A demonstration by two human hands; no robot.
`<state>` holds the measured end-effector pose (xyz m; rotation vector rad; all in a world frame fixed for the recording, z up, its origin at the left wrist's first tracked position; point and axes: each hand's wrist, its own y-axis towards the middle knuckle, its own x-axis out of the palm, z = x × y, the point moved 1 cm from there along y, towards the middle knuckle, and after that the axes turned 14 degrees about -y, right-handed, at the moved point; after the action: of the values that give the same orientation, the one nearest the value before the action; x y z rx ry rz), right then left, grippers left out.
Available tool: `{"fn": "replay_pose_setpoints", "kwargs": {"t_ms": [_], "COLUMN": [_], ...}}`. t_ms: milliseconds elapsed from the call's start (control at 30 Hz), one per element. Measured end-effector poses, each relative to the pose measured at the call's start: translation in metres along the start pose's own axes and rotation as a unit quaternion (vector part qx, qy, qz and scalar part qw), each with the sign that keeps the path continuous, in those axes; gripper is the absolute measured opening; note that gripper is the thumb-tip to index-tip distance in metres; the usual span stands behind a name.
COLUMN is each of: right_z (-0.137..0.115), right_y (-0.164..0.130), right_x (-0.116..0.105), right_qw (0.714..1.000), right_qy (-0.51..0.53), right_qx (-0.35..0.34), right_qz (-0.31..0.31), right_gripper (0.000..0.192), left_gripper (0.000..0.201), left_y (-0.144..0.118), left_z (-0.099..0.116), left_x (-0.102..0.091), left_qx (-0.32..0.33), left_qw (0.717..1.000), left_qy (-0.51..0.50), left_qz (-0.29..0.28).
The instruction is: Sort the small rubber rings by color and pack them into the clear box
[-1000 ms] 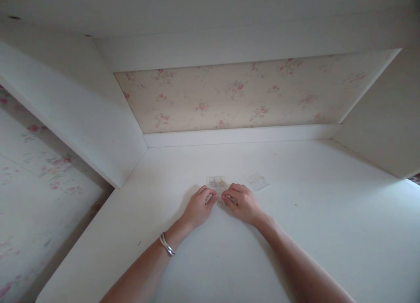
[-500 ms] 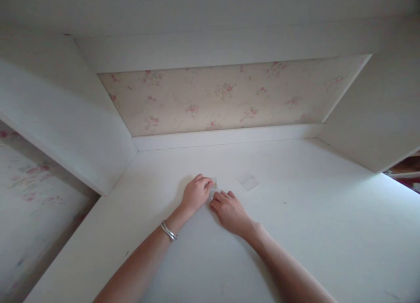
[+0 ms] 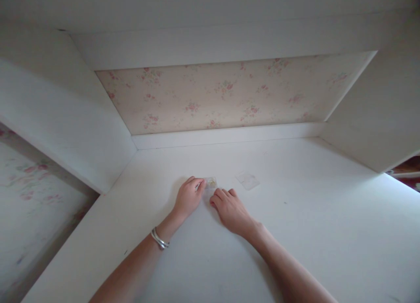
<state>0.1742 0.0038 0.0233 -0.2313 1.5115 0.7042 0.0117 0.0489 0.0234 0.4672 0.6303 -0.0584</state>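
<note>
The white tabletop (image 3: 295, 233) fills the lower half of the view, boxed in by white panels at nine and three o'clock and by a floral-papered back wall (image 3: 229, 93) at twelve o'clock. Both bare forearms reach in from six o'clock toward the middle of the surface, the left one wearing a pair of thin silver bangles (image 3: 159, 239) at the wrist.

The left hand (image 3: 187, 197) rests knuckles-up, its fingers (image 3: 198, 184) curled and pinched onto the nine o'clock end of a small clear plastic box (image 3: 210, 182) that sits flat on the tabletop. The right hand (image 3: 231, 209) lies just at five o'clock of that box, fingers (image 3: 219, 195) bent and loosely closed, tips near the box's near edge; whether they touch it or hold something tiny beneath them cannot be told.

The box shows small pale yellowish bits inside, too small to identify. A separate flat clear piece (image 3: 247, 180), probably its lid or a little plastic sleeve, lies apart at three o'clock of the box, untouched.

Judging from this, the work looks to be in a middle stage: the box stands open with its contents inside and is steadied by the left hand, while the clear piece has yet to be brought back to it.
</note>
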Motion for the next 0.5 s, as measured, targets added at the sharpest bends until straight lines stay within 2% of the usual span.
{"fn": "replay_pose_setpoints", "kwargs": {"t_ms": [133,233,367,500], "right_z": [0.014,0.024,0.029,0.027], "right_y": [0.008,0.018,0.034,0.045], "right_x": [0.008,0.02,0.031,0.033], "right_qw": [0.994,0.982,0.979,0.982], "right_qy": [0.043,0.076,0.078,0.055], "right_qx": [0.093,0.157,0.168,0.163], "right_qz": [0.043,0.072,0.082,0.071], "right_gripper": [0.018,0.019,0.019,0.018], "left_gripper": [0.031,0.028,0.026,0.028], "left_y": [-0.025,-0.036,-0.04,-0.043], "left_z": [0.009,0.019,0.025,0.022], "left_x": [-0.005,-0.001,0.007,0.011], "left_qx": [-0.015,-0.015,-0.013,-0.021], "left_qw": [1.0,1.0,0.997,0.993], "left_qy": [-0.012,0.008,0.026,0.045], "left_qz": [0.006,-0.019,-0.074,-0.104]}}
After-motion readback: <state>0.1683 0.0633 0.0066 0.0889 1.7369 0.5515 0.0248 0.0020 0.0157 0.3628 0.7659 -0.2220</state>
